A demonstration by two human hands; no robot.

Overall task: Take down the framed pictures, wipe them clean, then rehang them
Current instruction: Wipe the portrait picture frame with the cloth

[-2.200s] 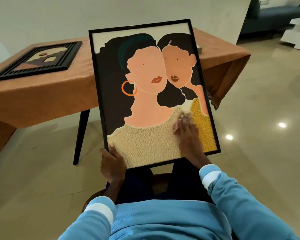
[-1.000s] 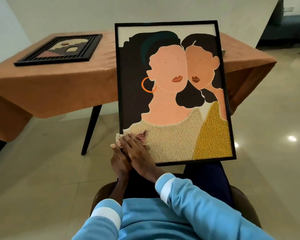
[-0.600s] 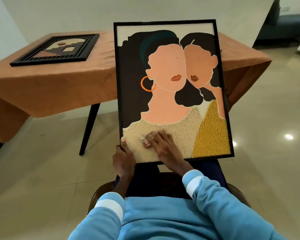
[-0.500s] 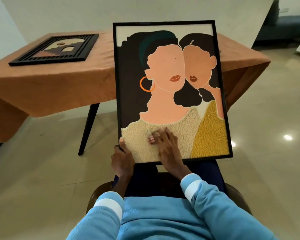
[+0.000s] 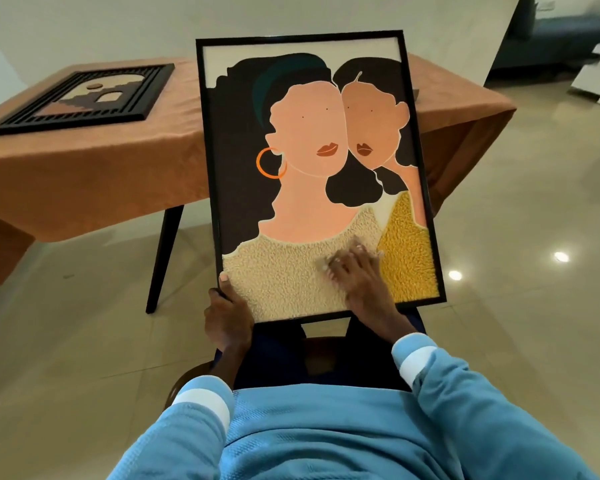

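Note:
A large black-framed picture (image 5: 309, 150) of two faces stands tilted on my lap, facing me. My left hand (image 5: 227, 320) grips its lower left corner, thumb on the front of the frame. My right hand (image 5: 357, 282) lies flat on the lower part of the picture, over the cream textured area beside the yellow patch. A small pale cloth (image 5: 323, 266) shows at its fingertips, pressed against the picture; most of it is hidden under the hand. A second, smaller black-framed picture (image 5: 84, 95) lies flat on the table at the far left.
A table with an orange cloth (image 5: 101, 174) stands right behind the held picture, one dark leg (image 5: 163, 254) near my left knee. I sit on a brown chair (image 5: 184, 382) on a glossy tiled floor. A blue sofa (image 5: 561, 26) is far back right.
My right hand, with the cloth, has slid rightward across the lower picture, from beside my left hand to near the yellow patch. My left hand keeps its grip on the corner.

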